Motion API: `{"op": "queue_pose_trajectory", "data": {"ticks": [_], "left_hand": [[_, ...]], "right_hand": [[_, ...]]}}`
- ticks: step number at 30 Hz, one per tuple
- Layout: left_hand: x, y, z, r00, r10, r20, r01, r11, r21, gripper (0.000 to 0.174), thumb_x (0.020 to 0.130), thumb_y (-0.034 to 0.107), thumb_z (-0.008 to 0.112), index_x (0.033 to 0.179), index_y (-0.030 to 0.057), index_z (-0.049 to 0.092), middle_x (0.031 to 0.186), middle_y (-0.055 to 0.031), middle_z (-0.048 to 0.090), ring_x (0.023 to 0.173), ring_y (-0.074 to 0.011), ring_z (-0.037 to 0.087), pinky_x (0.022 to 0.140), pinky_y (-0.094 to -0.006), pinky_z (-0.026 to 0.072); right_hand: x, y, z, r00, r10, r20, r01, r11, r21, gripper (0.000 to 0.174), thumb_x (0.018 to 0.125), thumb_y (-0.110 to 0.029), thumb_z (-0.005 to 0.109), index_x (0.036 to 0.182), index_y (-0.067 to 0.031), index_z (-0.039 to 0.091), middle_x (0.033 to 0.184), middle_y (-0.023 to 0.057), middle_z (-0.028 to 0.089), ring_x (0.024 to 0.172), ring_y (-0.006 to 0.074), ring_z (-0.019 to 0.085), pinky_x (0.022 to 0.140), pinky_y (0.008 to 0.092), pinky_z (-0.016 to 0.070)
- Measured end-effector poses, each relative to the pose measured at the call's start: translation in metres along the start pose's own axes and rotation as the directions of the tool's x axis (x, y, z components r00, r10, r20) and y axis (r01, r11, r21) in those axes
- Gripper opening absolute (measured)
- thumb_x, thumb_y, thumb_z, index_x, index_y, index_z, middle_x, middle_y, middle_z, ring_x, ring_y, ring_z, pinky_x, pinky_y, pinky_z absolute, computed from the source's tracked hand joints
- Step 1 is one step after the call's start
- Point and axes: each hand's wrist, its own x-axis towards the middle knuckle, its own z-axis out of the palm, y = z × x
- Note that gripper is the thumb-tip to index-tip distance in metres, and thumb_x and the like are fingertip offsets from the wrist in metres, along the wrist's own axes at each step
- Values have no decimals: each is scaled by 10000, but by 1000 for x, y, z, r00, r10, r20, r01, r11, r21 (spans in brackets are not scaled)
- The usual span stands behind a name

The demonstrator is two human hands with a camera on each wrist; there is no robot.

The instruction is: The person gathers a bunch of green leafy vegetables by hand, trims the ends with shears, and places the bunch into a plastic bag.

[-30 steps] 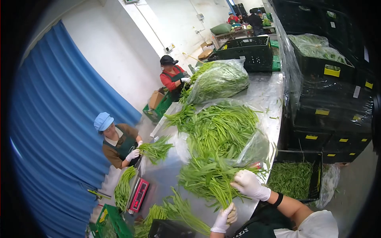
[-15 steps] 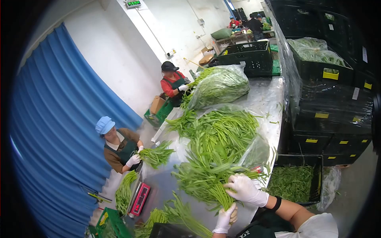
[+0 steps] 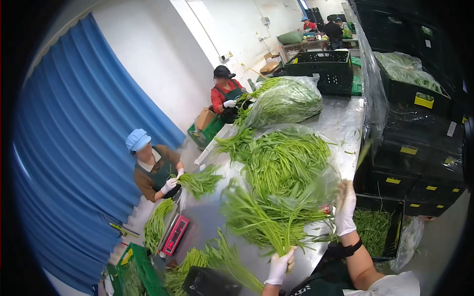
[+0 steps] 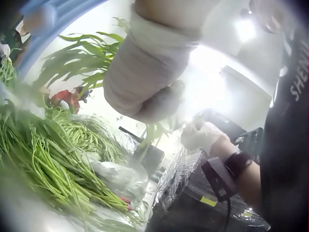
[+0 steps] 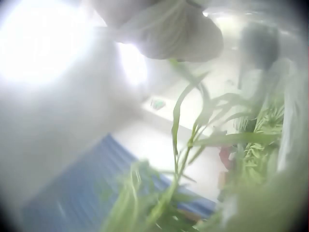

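Note:
My left hand (image 3: 279, 266) grips the stem ends of a bunch of water spinach (image 3: 254, 217), whose leaves fan up and left over the table. Away to the right, my blurred right hand (image 3: 344, 207) is raised beside the table edge. It pinches a loose water spinach stalk (image 3: 364, 153), a green streak past its fingertips; leafy stalk also hangs below the hand (image 5: 164, 29) in the right wrist view. A large heap of water spinach (image 3: 289, 163) lies on plastic beyond the bunch. In the left wrist view, the left hand (image 4: 145, 77) shows curled fingers.
A red scale (image 3: 174, 236) and more greens (image 3: 195, 269) lie on the metal table (image 3: 202, 222) at left. A black crate (image 3: 377, 227) of greens stands at right below stacked, wrapped crates (image 3: 410, 143). Two people work across the table, near a bagged pile (image 3: 286, 101).
My right hand has left the bunch and swung right and up with a stalk. My left hand still holds the bunch, whose leaves have spread out and lifted.

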Motion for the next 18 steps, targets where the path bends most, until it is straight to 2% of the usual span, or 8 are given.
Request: {"op": "queue_pose_trajectory", "data": {"ticks": [2,3,4,5,6,10,16,18], "left_hand": [[6,4,10,993,46,-112,-28,987,160,120,893,139,566,894,19,566,536,15,422,380,-78,359,360,-229,252],[11,4,12,993,48,-104,-31,986,162,120,893,139,566,894,19,566,536,15,422,380,-78,359,360,-229,252],[14,2,12,989,89,-122,-64,980,190,122,886,133,570,830,31,536,525,10,427,367,-81,362,348,-233,252],[16,-3,11,982,123,-141,-91,971,220,157,879,127,575,766,42,507,515,4,433,354,-84,365,336,-237,253],[20,-9,7,984,116,-137,-83,971,222,157,879,127,575,766,42,507,515,4,433,354,-84,365,336,-237,253],[25,-19,-2,973,191,-128,-142,937,320,157,871,87,563,775,60,442,532,-25,440,369,-102,373,341,-249,248],[16,0,5,978,131,-163,-97,974,203,146,877,73,567,791,48,452,520,5,401,364,-79,346,341,-236,232],[19,5,2,996,62,-69,-45,973,226,154,879,98,585,998,14,534,522,-1,408,363,-82,344,342,-238,231]], "right_hand": [[-27,-7,-8,924,-119,364,286,846,-451,129,907,-182,556,843,-78,598,811,26,592,713,103,552,639,297,457],[-47,12,-15,783,-46,620,382,823,-421,79,828,-155,644,878,-95,629,829,34,615,729,143,582,642,346,466],[-58,5,-4,347,-61,936,839,466,-280,198,735,-148,713,919,-109,650,827,39,624,731,195,592,650,351,465],[-80,-6,15,168,64,984,945,273,-179,284,705,-190,715,974,-125,651,846,39,614,763,219,581,680,340,454],[-96,-4,23,142,113,983,986,69,-151,304,726,-260,701,993,-127,644,872,25,598,798,200,568,704,322,437],[-97,28,25,131,229,965,991,-67,-119,142,765,-256,647,834,-136,615,785,22,529,729,187,532,649,318,407],[-83,38,11,76,286,955,997,-32,-70,101,790,-240,615,776,-140,607,733,14,510,690,175,546,634,307,406],[-55,46,2,517,-204,832,850,234,-471,25,796,-124,615,776,-113,606,818,46,580,772,196,593,729,332,453]]}}
